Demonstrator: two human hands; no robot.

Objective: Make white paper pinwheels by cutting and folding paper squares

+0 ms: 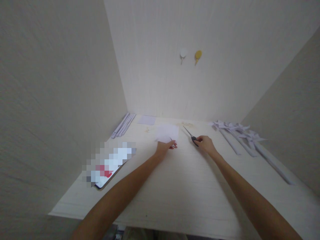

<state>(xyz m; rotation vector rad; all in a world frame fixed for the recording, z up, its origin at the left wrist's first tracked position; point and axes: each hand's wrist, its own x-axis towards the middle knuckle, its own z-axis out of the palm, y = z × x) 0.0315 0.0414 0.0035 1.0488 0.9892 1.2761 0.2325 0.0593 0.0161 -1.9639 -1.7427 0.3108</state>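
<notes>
My left hand (167,146) pinches the near edge of a white sheet of paper (167,131), close to the middle of the table. A thin dark line shows at the paper's edge beside those fingers; I cannot make out whether it is a cut or a small object. To the right, my right hand (206,143) is closed round the dark handles of a pair of scissors (191,135). The blades point away and to the left, apart from the paper.
Rolled paper sticks (124,125) lie at the back left, beside another sheet (147,120). A phone (115,166) is on the left. Paper pinwheels (235,130) on sticks lie at the right. Small tan bits (147,129) are scattered. Two hooks (198,55) hang on the wall.
</notes>
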